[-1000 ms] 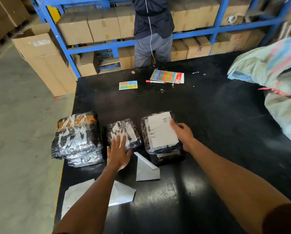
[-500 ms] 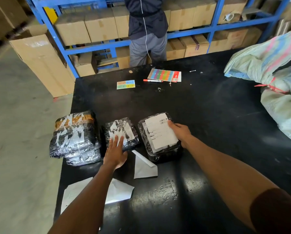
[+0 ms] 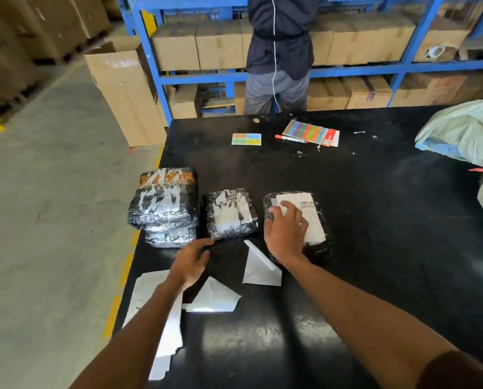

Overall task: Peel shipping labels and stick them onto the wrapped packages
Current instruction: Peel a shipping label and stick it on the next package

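- While your right hand (image 3: 286, 230) lies flat on the white label (image 3: 309, 217), fingers spread and pressing rather than gripping, that label sits on top of the right-hand package (image 3: 316, 234), the one nearest the middle of the table (image 3: 360, 206).
- Expect the label to behave as thin, limp paper with a sticky back: it will likely crease or trap bubbles on the crinkled wrap, so smooth from its middle out to the corners.
- The wrap looks glossy and soft, so I judge the package may slide or dent; steady it by its sides, not by the label.
- Your left hand (image 3: 191, 262) hangs empty, fingers loosely parted, just at the near corner of the middle package (image 3: 230, 214).
- I count four wrapped packages: the right one, the middle one, and a stack of two (image 3: 164, 206) by the left edge. The middle one and the top of the stack show white patches under the film; whether those are labels I cannot tell.
- Three white backing sheets lie toward the near edge: one (image 3: 260, 269) between your hands, one (image 3: 216, 297) beside your left wrist, one (image 3: 161, 332) under your left forearm at the left edge.
- Near the far edge sit one coloured sticker sheet (image 3: 310, 132), one small card (image 3: 246, 139) and one marker (image 3: 290, 139).
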{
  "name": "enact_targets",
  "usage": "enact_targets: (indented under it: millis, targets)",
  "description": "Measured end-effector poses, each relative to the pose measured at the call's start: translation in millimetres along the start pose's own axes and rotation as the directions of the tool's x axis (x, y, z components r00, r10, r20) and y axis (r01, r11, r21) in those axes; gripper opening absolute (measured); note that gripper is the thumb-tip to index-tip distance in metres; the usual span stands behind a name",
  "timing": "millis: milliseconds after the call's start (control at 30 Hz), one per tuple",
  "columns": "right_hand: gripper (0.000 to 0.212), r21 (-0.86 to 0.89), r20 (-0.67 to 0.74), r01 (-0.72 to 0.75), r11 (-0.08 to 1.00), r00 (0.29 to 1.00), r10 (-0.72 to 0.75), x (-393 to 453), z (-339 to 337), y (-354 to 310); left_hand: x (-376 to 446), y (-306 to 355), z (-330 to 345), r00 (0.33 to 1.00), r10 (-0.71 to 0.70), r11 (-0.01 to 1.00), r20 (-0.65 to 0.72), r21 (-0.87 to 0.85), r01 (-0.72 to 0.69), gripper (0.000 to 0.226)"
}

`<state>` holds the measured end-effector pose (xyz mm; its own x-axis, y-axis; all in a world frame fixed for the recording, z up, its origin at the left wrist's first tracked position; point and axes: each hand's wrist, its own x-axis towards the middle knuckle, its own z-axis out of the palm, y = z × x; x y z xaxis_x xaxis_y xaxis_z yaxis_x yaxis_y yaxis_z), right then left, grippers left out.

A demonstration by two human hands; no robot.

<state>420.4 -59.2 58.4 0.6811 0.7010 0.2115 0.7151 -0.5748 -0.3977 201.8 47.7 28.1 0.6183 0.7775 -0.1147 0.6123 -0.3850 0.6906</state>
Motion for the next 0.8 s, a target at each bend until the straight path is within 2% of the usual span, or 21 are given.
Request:
enact_targets:
  millis: [100,167,233,300,367,433,533,633,700,800]
  targets:
    - [0.016,0.128,0.073,0.254,0.959,0.962,-0.264,-29,22,-48,-42,-36,-16,0.988,-0.078,0.997,-0.135,-0.038,0.073,0.029]
    - [0.016,0.338,0.208,0.284,0.897,0.908,-0.365,-53,37,-78,-72,-62,-23,0.97,-0.135,0.99,-0.202,-0.074,0.122,0.034]
    - [0.016,0.47,0.394,0.159,0.868,0.842,-0.368,-74,51,-102,-96,-86,-24,0.951,-0.137,0.99,-0.279,-0.01,0.139,0.054]
    - [0.022,0.438,0.579,0.018,0.899,0.759,-0.298,-91,73,-123,-116,-108,-23,0.926,-0.177,0.977,-0.332,0.058,0.207,0.067]
    - [0.035,0.351,0.704,-0.165,0.922,0.696,-0.144,-106,97,-133,-131,-120,-19,0.922,-0.243,0.964,-0.301,0.029,0.264,0.072]
    - [0.048,0.308,0.761,-0.375,0.874,0.649,0.01,-119,117,-138,-139,-124,-13,0.923,-0.304,0.953,-0.234,-0.058,0.299,0.068]
    - [0.048,0.329,0.753,-0.542,0.773,0.645,0.132,-132,132,-140,-143,-125,-8,0.917,-0.333,0.942,-0.217,-0.111,0.316,0.063]
    - [0.031,0.317,0.741,-0.574,0.755,0.647,0.181,-131,132,-140,-140,-126,-6,0.903,-0.375,0.926,-0.209,-0.128,0.355,0.058]
    - [0.029,0.31,0.748,-0.54,0.782,0.646,0.15,-126,130,-137,-138,-126,-5,0.9,-0.379,0.925,-0.216,-0.109,0.364,0.051]
    - [0.017,0.355,0.788,-0.56,0.749,0.61,0.083,-113,121,-135,-137,-121,-10,0.887,-0.405,0.914,-0.223,-0.104,0.392,0.048]
